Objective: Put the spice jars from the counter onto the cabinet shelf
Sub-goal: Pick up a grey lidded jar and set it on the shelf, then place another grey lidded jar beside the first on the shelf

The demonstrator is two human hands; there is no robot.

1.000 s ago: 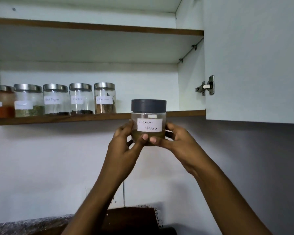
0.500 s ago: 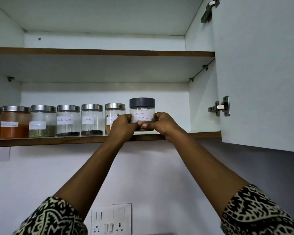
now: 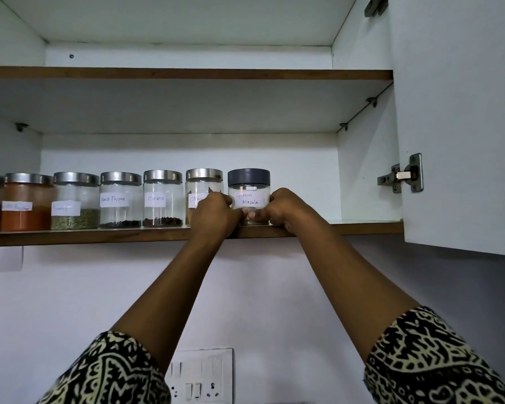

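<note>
While each hand (image 3: 216, 212) (image 3: 286, 209) clasps it, the Garam Masala jar (image 3: 248, 196) stands upright, label outward.

A white cabinet door (image 3: 455, 121) stands open to the right of the hands, its metal hinge (image 3: 403, 176) at their height; an upper shelf (image 3: 187, 74) runs well above them; a white switch panel (image 3: 200, 374) sits on the wall far below, between the forearms.

Six steel-lidded jars (image 3: 162, 198), one grey-lidded jar (image 3: 248, 188), two hands (image 3: 213, 215).
</note>
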